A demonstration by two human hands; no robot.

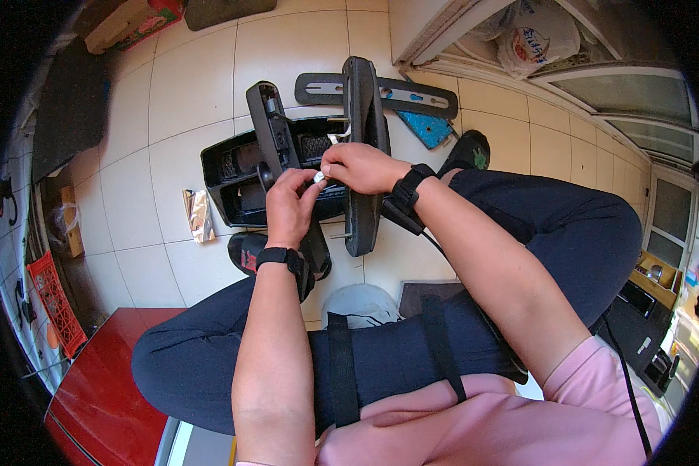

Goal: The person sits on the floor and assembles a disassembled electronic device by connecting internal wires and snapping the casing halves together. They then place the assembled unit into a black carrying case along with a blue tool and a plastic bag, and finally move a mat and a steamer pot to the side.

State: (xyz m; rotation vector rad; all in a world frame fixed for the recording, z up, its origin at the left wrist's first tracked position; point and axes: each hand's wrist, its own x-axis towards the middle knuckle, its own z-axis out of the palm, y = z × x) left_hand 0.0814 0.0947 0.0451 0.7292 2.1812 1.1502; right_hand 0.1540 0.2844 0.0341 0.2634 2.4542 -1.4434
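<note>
1. A small white piece [319, 177] sits between the two hands, above a black compartmented housing [213, 175] on the floor.
2. The left hand [289, 206] has its grip pinched on this piece — thumb and forefinger meet around it.
3. The right hand [365, 167] reaches in from the other side, its fingertips bunched just beside the piece; I cannot tell whether its grip also grasps it.
4. Just above the right hand's knuckles, a thin white strip [334, 139] shows near a metal rod that juts from a long black bar [359, 221].
5. That bar stretches away from the person, passing behind the right hand; a second metal rod juts out near its closer end.
6. A shorter black arm [267, 116] lies across the housing, left of the long bar.
7. Beyond them lies a slotted black plate [321, 88], with a blue speckled piece [424, 129] next to it.
8. A crumpled foil packet [199, 216] rests on the pale tiled floor [186, 116], left of the housing.
9. Nearer the person stands a whitish bucket [357, 300] — and farther out, lower left, are a glossy red surface [109, 380] and a red-orange crate [57, 303].
</note>
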